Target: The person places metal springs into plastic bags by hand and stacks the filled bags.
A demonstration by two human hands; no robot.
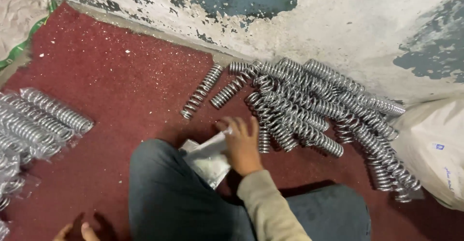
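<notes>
Right hand (240, 144) is resting fingers-spread on the clear plastic bags (209, 158) by the knee (164, 183) — nothing gripped. Two loose springs (202, 90) are lying beside the spring pile (314, 110) — uncountable. Left hand (77, 232) is cropped; grip unclear.

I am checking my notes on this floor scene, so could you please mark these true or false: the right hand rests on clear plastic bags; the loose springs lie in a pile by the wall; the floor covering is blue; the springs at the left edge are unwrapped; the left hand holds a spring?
1. The right hand rests on clear plastic bags: true.
2. The loose springs lie in a pile by the wall: true.
3. The floor covering is blue: false, it is dark red.
4. The springs at the left edge are unwrapped: false, they sit in clear plastic.
5. The left hand holds a spring: false, only its fingers show, holding nothing visible.
</notes>
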